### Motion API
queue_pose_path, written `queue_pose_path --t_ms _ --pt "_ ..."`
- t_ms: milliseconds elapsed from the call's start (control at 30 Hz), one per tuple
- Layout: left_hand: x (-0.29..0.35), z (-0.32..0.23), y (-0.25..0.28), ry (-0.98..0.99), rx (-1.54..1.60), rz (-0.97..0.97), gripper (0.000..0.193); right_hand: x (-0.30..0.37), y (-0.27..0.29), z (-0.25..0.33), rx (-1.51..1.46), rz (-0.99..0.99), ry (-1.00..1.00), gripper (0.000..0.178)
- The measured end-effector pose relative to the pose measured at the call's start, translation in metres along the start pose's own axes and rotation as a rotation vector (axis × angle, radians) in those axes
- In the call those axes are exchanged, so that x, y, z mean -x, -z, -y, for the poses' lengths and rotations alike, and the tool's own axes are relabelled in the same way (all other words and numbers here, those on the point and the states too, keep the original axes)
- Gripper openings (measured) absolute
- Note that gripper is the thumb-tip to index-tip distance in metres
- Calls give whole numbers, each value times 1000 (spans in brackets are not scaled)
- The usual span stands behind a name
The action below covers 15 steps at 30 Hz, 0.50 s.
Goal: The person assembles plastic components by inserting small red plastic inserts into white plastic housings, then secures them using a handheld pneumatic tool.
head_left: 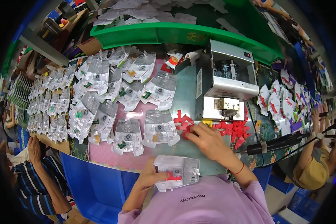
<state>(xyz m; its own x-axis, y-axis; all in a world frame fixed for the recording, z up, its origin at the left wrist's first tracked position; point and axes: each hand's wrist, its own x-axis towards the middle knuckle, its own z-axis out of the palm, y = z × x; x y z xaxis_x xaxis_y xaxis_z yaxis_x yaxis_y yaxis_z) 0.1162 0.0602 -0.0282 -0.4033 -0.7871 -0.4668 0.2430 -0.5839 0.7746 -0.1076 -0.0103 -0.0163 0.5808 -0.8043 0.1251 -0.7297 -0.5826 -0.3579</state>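
By the left hand (pixel 151 176), with its thumb laid against a red part (pixel 174 178), a clear plastic housing (pixel 188 168) is clasped at its left end, just in front of the lilac shirt (pixel 205 201). And at the right hand (pixel 210 142), bent fingertips are set among loose red pieces (pixel 182 119) (whether one is pinched is hidden from this angle). Farther right, a red heap (pixel 237 130) is piled beside a silver machine (pixel 227 89). Leftward, more housings (pixel 95 76) are spread, many overlapping; beyond, a green tray (pixel 145 34) is loaded with pale flat pieces (pixel 175 18).
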Motion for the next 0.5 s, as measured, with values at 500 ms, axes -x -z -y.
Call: queue_pose_path --t_ms 500 --pt "-5 -6 -9 90 -82 46 40 -6 -13 -5 38 -68 113 25"
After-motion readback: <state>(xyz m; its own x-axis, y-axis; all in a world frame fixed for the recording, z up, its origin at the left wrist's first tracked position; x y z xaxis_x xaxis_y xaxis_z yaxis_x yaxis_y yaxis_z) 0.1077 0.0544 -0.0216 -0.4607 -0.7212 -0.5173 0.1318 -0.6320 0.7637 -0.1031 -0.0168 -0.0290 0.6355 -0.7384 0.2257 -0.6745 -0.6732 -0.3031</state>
